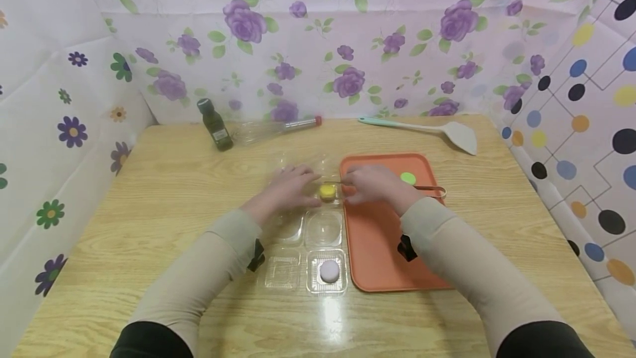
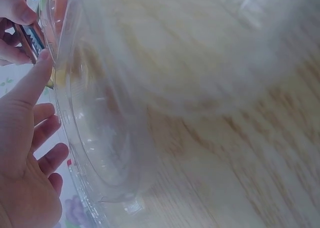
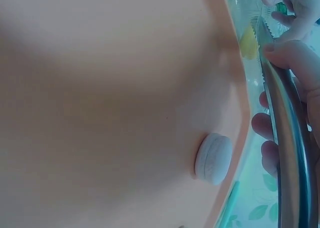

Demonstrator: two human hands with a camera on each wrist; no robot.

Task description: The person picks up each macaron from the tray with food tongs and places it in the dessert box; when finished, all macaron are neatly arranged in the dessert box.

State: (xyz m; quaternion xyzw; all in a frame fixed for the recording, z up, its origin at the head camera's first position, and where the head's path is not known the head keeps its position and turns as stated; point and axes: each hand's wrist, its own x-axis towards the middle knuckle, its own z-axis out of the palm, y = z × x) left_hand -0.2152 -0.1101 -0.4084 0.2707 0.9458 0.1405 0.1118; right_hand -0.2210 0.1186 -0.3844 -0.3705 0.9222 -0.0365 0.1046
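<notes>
My right hand (image 1: 375, 185) grips metal food tongs (image 3: 282, 118) over the left edge of the orange tray (image 1: 382, 247). The tips of the tongs are right beside a yellow macaron (image 1: 327, 191), which sits in a clear plastic container; whether they touch it I cannot tell. On the container's other side is my left hand (image 1: 293, 188), its fingers loosely extended and nothing gripped; its thumb is by the rim in the left wrist view. A green macaron (image 1: 408, 178) lies on the tray near my right hand. A lilac macaron (image 1: 329, 271) sits in a nearer clear compartment (image 1: 312, 286).
More clear compartments (image 1: 282, 269) stand left of the tray, with raised clear lids. At the back of the table are a dark bottle (image 1: 216, 126), a whisk (image 1: 278, 129) and a white spatula (image 1: 459, 136). Patterned cloth (image 1: 298, 43) encloses the table on three sides.
</notes>
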